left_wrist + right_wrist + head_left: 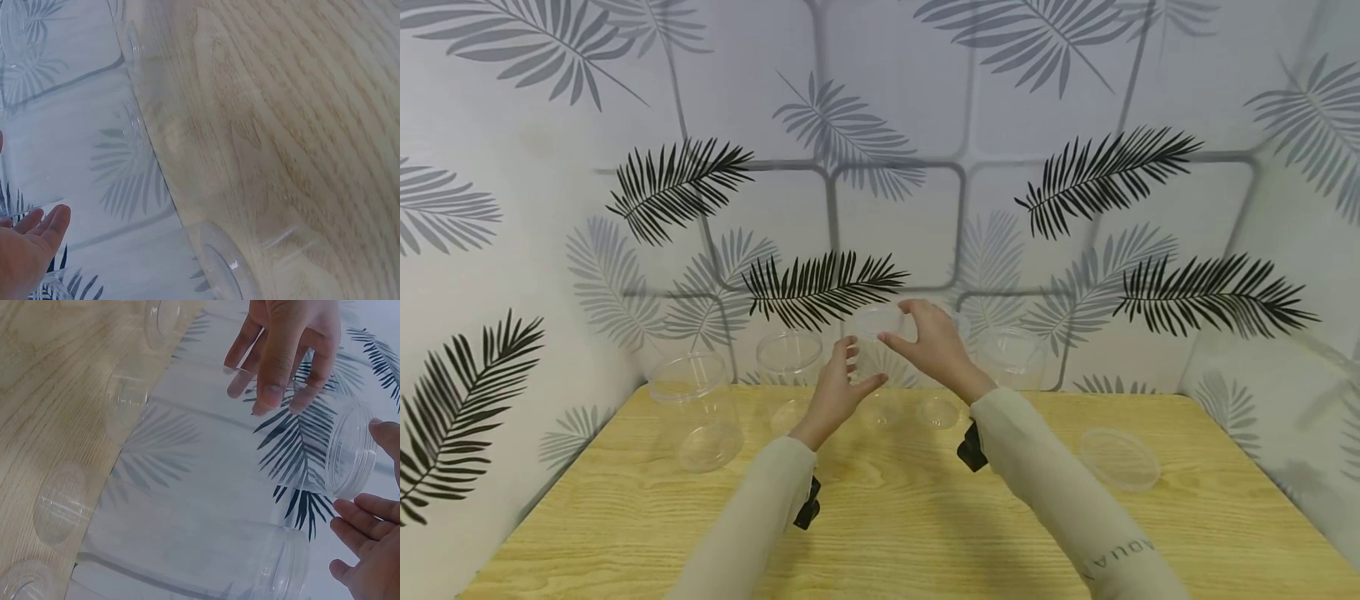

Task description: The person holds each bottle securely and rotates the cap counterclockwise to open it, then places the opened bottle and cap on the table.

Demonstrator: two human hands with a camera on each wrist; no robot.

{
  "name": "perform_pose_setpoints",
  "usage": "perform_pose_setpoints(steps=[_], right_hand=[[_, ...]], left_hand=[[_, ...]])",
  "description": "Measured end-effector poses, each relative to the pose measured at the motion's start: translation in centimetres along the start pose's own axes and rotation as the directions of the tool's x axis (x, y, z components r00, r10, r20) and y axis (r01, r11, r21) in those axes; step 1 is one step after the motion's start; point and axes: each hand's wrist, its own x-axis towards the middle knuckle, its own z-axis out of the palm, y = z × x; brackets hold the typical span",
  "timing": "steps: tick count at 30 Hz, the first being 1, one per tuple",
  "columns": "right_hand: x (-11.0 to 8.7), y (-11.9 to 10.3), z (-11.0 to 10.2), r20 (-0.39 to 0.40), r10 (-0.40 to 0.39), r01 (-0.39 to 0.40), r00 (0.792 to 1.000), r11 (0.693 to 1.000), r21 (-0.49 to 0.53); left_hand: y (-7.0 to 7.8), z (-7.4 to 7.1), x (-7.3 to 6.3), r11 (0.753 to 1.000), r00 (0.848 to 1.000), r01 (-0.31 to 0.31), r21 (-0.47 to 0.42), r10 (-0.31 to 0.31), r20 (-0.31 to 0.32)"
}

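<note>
Clear plastic jars stand in a row near the back of the table. At the ribbed rim of a middle jar [874, 321], my right hand [936, 346] holds on with thumb and fingertips spread about the edge. In the right wrist view that rim [352, 453] lies between the thumb and fingers. Lower down, my left hand [833, 392] is loosely cupped at the same jar's side, thumb apart from the fingers. Its fingertips overlap the jar wall in the right wrist view. In the left wrist view the fingers [44, 234] are only slightly bent.
More clear jars flank it: a tall one at left [688, 387], another near it [790, 354], and one right of my right hand [1013, 354]. A flat clear disc [1120, 458] lies on the wood-grain table [880, 533]. A leaf-patterned wall covering [895, 217] rises behind.
</note>
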Motion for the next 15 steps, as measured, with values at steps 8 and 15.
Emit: perform_pose_setpoints(steps=[8,15], right_hand=[[-1.8,-0.9,-0.7,-0.053,-0.011,0.016,0.999,0.994,0.108],[-3.6,-1.4,-1.0,-0.07,0.046,-0.032,0.996,0.979,0.2]], left_hand=[[0.5,-0.5,-1.4,0.995,0.997,-0.064,-0.073,0.067,0.044],[0.6,-0.5,-3.0,0.993,0.994,-0.074,-0.098,0.08,0.069]])
